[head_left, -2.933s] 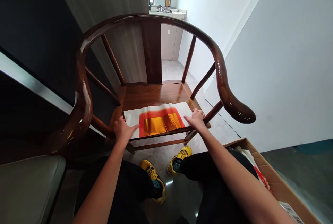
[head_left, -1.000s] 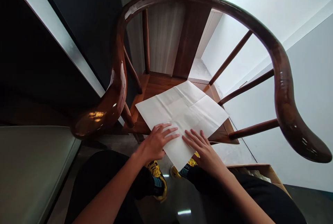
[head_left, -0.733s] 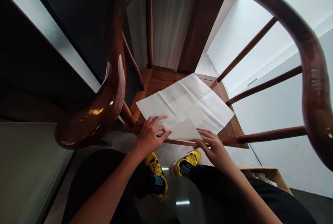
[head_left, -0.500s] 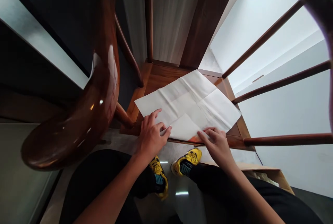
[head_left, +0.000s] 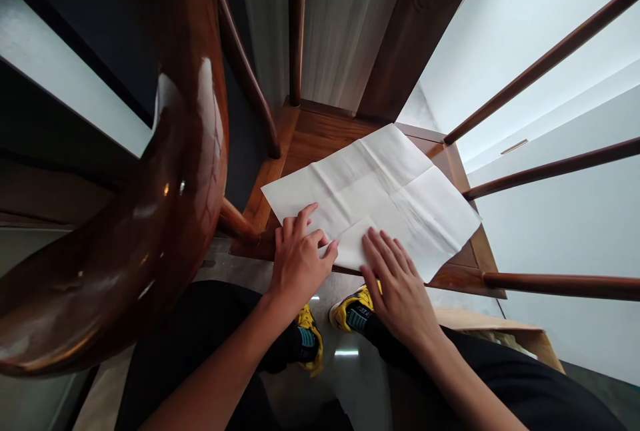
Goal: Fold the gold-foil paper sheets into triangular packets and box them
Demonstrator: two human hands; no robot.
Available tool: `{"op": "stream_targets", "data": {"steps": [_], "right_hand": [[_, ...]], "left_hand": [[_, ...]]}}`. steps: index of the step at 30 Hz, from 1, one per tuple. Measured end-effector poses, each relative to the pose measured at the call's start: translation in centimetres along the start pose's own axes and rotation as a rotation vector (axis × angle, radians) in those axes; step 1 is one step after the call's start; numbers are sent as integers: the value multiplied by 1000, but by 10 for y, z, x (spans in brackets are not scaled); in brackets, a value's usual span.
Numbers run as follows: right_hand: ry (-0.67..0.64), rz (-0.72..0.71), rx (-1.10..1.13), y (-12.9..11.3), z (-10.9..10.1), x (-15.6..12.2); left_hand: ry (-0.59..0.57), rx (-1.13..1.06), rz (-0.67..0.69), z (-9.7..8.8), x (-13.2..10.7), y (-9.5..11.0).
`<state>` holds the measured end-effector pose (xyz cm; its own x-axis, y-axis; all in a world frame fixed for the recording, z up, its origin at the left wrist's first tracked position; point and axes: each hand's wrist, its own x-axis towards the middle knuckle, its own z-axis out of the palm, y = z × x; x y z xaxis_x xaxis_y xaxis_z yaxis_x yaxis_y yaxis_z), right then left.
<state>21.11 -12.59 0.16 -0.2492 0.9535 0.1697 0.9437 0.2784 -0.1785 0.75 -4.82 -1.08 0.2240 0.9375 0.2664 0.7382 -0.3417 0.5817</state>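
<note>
A creased white sheet of paper [head_left: 400,197] lies across a brown wooden chair seat [head_left: 320,137], its near corner folded over into a flap. My left hand [head_left: 303,251] is at the paper's near-left edge, thumb and a finger pinching the fold while another finger stretches onto the sheet. On the flap, my right hand [head_left: 395,277] lies flat with its fingers extended, pressing the paper near the seat's front edge. The underside of the sheet is hidden.
A glossy curved wooden armrest [head_left: 190,171] rises close on the left. Thin wooden spindles [head_left: 550,169] stand along the right side. Below are yellow shoes [head_left: 350,307] on a shiny floor, and an open cardboard box [head_left: 545,344] sits at lower right.
My right hand has gone from pinching the near edge to lying flat on the folded flap. The orange patch at that edge no longer shows. My left hand stays at the fold.
</note>
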Motion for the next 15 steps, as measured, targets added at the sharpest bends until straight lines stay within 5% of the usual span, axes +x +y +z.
{"op": "stream_targets", "data": {"steps": [15], "right_hand": [[-30,29,-14,-13,11,-8]], "left_hand": [[-73,-70,-62,0,0,0]]}}
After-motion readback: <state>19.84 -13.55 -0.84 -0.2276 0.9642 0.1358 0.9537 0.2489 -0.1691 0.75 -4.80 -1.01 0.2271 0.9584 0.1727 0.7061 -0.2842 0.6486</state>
